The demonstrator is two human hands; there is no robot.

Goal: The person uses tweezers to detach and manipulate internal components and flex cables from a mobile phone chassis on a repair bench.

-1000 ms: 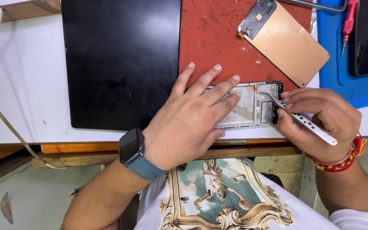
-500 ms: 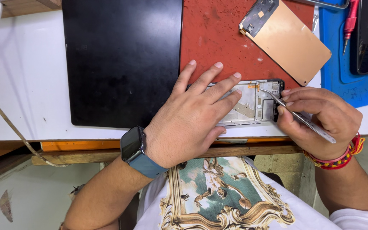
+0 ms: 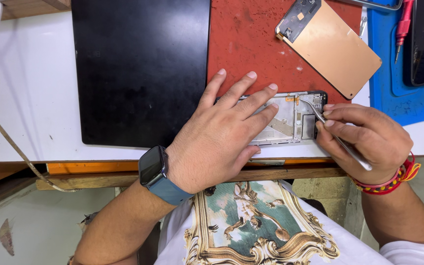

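Flat and spread, the left hand presses on the open phone, which lies under its fingers. Just beside it, the right hand pinches tweezers, tips inside the phone's upper end.

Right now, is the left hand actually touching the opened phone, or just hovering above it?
Touching. The head view shows the left hand lying flat on the opened phone frame, its fingers spread across and covering the frame's left part, with no gap visible.

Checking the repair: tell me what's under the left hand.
The left hand presses flat on an opened phone frame lying on the red mat. The frame's left part is covered; the right hand works tweezers at the exposed end.
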